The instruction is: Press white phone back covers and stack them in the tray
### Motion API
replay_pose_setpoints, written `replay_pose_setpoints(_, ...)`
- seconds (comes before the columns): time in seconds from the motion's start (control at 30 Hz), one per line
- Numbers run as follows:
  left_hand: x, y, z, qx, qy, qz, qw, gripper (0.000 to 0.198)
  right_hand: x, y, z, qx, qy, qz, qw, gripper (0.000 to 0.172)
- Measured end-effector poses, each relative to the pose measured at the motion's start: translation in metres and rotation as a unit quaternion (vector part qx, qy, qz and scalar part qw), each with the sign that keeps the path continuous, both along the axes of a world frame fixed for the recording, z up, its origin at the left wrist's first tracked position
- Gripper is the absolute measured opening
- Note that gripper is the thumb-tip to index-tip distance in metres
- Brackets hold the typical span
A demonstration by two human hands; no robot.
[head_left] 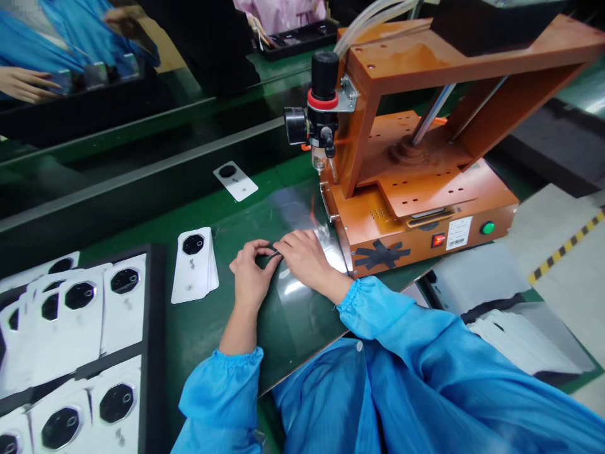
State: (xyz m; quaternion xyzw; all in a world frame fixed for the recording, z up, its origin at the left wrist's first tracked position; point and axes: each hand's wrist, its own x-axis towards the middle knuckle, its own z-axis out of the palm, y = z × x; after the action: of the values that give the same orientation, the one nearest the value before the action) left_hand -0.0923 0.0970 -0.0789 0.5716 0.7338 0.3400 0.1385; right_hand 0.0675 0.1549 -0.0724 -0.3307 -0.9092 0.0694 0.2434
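Observation:
My left hand (251,271) is closed in a pinch, thumb against fingers, on a small thin dark piece (273,253) whose kind I cannot make out. My right hand (306,260) meets it from the right, its fingers bent together over the other end of the piece. Both hands are just above a clear plastic sheet (293,315) on the green tabletop. Left of them lies a short stack of white phone back covers (193,271), each with a round black camera area. Another white cover (235,181) lies farther back, by itself.
An orange press machine (378,252) with a black regulator (324,82) stands to the right. A black tray (155,315) at left holds several white covers. White sheets or sleeves (529,343) lie in a container at lower right. Two co-workers (89,38) sit across the bench.

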Motion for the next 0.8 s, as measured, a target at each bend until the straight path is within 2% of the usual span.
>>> replay_pose_setpoints(0.17,0.001,0.001,0.003,-0.013,0.031,-0.009,0.999,0.016,-0.001,0.000,0.002,0.041,-0.019,0.012,0.999,0.017)
replay_pose_setpoints(0.23,-0.001,0.000,0.005,-0.021,0.047,-0.023,0.998,0.016,-0.002,-0.001,0.005,0.051,-0.033,0.007,0.998,0.017)
replay_pose_setpoints(0.33,-0.004,-0.006,0.009,-0.042,0.085,-0.082,0.992,0.033,0.005,-0.011,0.014,0.052,-0.054,-0.010,0.997,0.013)
replay_pose_setpoints(0.43,-0.003,-0.015,0.010,-0.088,0.141,-0.142,0.976,0.058,0.029,-0.038,0.026,0.059,-0.035,-0.006,0.998,0.013)
replay_pose_setpoints(0.53,0.002,-0.021,0.010,-0.111,0.158,-0.143,0.971,0.071,0.068,-0.073,0.028,0.058,0.040,0.007,0.997,0.014)
replay_pose_setpoints(0.6,0.004,-0.019,0.013,-0.113,0.145,-0.144,0.972,0.075,0.091,-0.091,0.023,0.028,0.113,0.005,0.993,0.013)
replay_pose_setpoints(0.7,-0.007,0.006,0.023,-0.110,0.089,-0.129,0.981,0.066,0.111,-0.102,0.008,-0.029,0.211,0.010,0.977,0.015)
replay_pose_setpoints(0.8,-0.028,0.067,0.038,-0.097,0.069,-0.035,0.992,0.048,0.114,-0.103,-0.002,-0.035,0.253,0.039,0.966,0.017)
